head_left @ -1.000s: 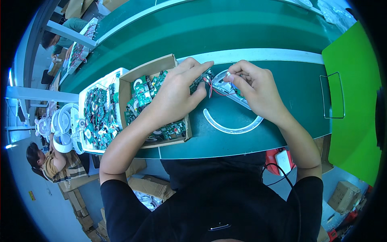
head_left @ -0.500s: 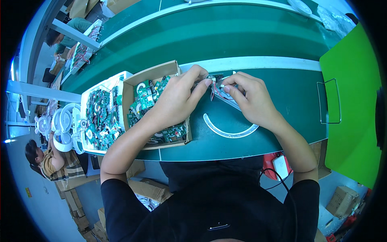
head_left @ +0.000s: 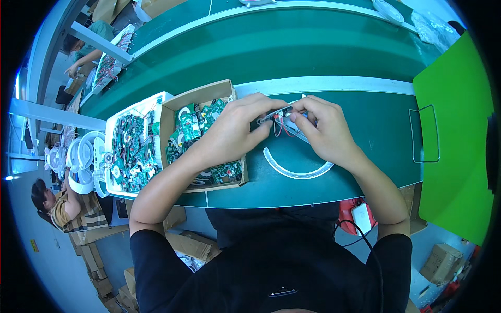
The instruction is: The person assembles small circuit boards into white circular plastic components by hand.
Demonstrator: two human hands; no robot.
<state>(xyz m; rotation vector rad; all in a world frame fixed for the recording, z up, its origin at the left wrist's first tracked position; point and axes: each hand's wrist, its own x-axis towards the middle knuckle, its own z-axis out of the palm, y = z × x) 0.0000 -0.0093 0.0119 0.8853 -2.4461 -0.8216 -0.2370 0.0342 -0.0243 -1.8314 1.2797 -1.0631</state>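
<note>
My left hand (head_left: 235, 130) and my right hand (head_left: 323, 130) meet above the green work surface, fingertips pinched together on a small circuit board with red wires (head_left: 279, 117). Under the hands lies a clear plastic ring part (head_left: 297, 169), only its near arc showing. To the left of my left hand stands a cardboard box (head_left: 201, 99) filled with green circuit boards.
A white tray (head_left: 130, 151) of more green boards and coils sits left of the box. White round parts (head_left: 81, 156) are stacked further left. A green panel (head_left: 459, 141) stands at the right. Other people work at the far left. Cardboard boxes lie on the floor.
Both hands have stayed together on the small board while the view shifted slightly; the fingers have adjusted their pinch on it.
</note>
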